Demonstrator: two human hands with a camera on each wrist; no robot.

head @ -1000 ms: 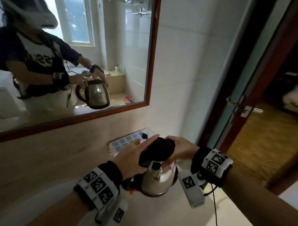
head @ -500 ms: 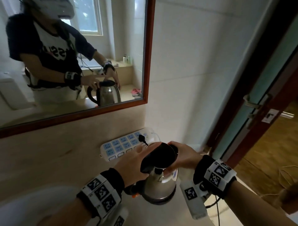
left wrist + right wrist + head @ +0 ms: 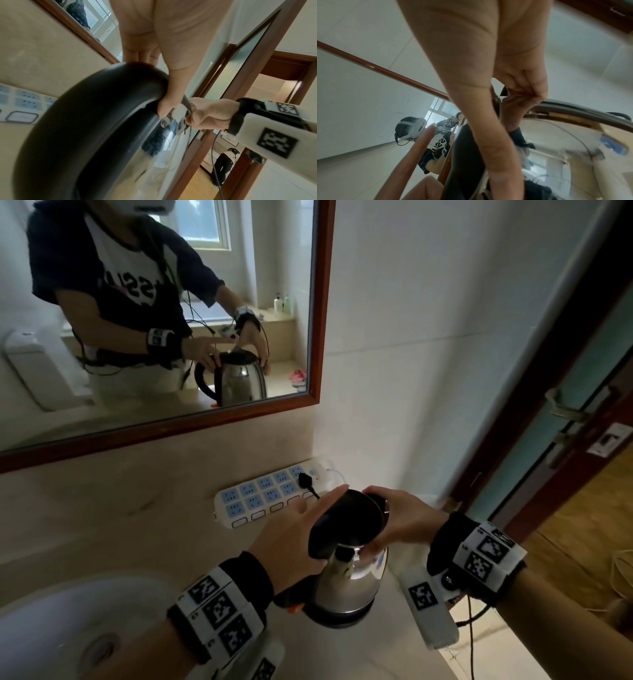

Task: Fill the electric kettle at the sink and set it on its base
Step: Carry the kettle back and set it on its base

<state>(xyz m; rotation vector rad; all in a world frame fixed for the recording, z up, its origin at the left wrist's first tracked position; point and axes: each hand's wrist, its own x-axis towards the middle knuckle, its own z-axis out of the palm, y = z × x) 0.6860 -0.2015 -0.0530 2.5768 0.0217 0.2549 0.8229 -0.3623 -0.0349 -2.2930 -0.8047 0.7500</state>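
Observation:
A steel kettle [image 3: 349, 580] with a black lid [image 3: 346, 520] stands on its black base [image 3: 337, 618] on the counter, right of the sink [image 3: 51, 621]. The lid is tilted up. My left hand [image 3: 294, 537] lies over the lid's left side with fingers straight on top; in the left wrist view its thumb [image 3: 165, 106] curls under the lid's [image 3: 82, 121] rim. My right hand [image 3: 402, 522] grips the kettle's top edge at the far right, fingers curled over the rim [image 3: 573, 108], thumb [image 3: 491, 135] down the steel wall.
A white power strip [image 3: 267, 494] lies against the wall behind the kettle, with a black plug [image 3: 304, 479] in it. A framed mirror [image 3: 318, 302] hangs above. An open doorway with a wooden frame [image 3: 534, 405] is at the right. The counter edge runs close to my right wrist.
The kettle has come down from the air and now rests on its base. Both hands stayed on its top. My view has tilted down toward the counter and sink.

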